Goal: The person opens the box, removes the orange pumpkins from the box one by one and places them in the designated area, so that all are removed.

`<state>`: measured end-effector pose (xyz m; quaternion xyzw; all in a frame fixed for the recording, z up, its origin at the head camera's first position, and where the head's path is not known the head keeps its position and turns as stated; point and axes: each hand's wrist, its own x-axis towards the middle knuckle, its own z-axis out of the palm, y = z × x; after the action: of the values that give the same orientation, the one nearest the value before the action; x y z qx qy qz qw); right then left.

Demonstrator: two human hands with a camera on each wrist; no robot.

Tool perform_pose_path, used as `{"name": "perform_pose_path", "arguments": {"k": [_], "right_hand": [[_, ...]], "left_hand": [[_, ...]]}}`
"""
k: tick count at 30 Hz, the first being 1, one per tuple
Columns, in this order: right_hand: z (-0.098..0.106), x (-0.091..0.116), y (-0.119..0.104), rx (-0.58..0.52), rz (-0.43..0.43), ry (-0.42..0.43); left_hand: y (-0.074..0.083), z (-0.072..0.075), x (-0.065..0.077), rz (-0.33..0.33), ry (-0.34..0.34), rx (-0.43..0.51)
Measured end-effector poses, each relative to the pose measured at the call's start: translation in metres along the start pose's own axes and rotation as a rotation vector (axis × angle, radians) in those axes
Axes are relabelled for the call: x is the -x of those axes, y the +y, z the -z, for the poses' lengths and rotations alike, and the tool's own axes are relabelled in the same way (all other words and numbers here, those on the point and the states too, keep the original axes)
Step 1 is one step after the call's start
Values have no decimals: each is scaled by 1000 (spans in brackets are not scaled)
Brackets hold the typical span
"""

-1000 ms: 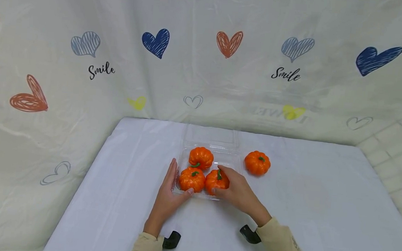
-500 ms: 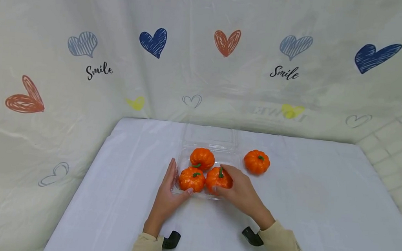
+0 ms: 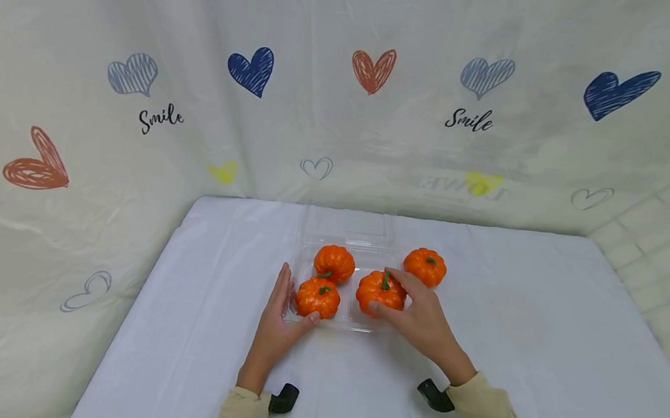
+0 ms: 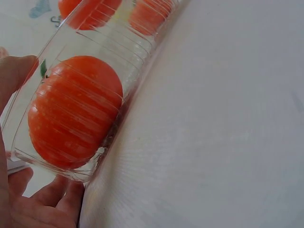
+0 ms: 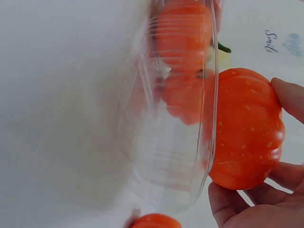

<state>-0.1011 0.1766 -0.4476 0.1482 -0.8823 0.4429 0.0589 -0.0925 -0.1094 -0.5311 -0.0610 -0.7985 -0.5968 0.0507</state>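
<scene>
A clear plastic clamshell container (image 3: pixel 340 323) lies with its lid (image 3: pixel 345 225) folded back. Two orange toy pumpkins with green stems sit in its left part: a front pumpkin (image 3: pixel 317 298) and a rear pumpkin (image 3: pixel 334 263). My left hand (image 3: pixel 273 335) holds the front left corner, thumb at the front rim and fingers along the left wall. With my right hand (image 3: pixel 423 321) I grip a third pumpkin (image 3: pixel 381 294) between thumb and fingers. The right wrist view shows this held pumpkin (image 5: pixel 247 128) above the container's rim (image 5: pixel 213 118).
Another pumpkin (image 3: pixel 425 266) rests on the white tablecloth (image 3: pixel 527 316) to the right of the container, just behind my right hand. A pale curtain (image 3: pixel 282 126) printed with hearts hangs behind the table.
My right hand has lifted the third pumpkin from the container's front right and carried it to the right and back. My left hand stays at the corner.
</scene>
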Motion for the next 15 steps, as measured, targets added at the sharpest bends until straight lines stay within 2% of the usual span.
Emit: {"name": "perform_pose_path", "arguments": {"k": [15], "right_hand": [[33, 21, 12, 24, -68, 47]], "left_hand": [[-1, 0, 1, -3, -5, 4]]}}
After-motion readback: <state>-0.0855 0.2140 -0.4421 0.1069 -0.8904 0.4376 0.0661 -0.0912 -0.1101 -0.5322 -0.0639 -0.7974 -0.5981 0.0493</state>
